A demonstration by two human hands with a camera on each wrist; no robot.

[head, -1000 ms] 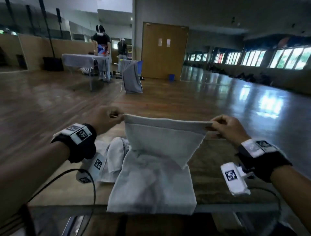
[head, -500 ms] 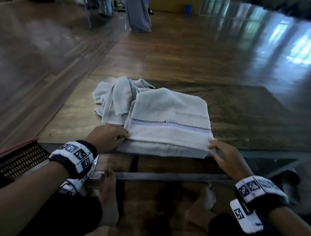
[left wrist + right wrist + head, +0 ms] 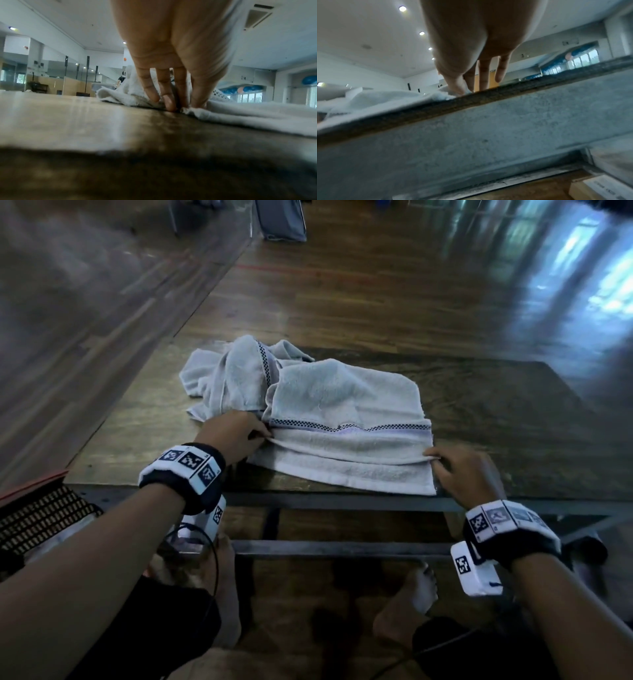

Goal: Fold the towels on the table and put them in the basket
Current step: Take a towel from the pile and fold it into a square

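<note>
Crumpled towel (image 3: pixel 233 374) just behind left hand (image 3: pixel 233 436), touching folded towel (image 3: pixel 346 419).

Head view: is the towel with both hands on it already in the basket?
No, the towel lies on the table; the basket sits below left.

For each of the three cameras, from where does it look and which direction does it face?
Head: high, looking down at the half-folded towel on the table; both forearms and bare feet show.
Left wrist: low over the tabletop, facing forward; left hand pinches the towel's corner.
Right wrist: below the table's near edge, tilted upward; right hand holds the towel's edge.
Shared: all three views show the towel.
</note>
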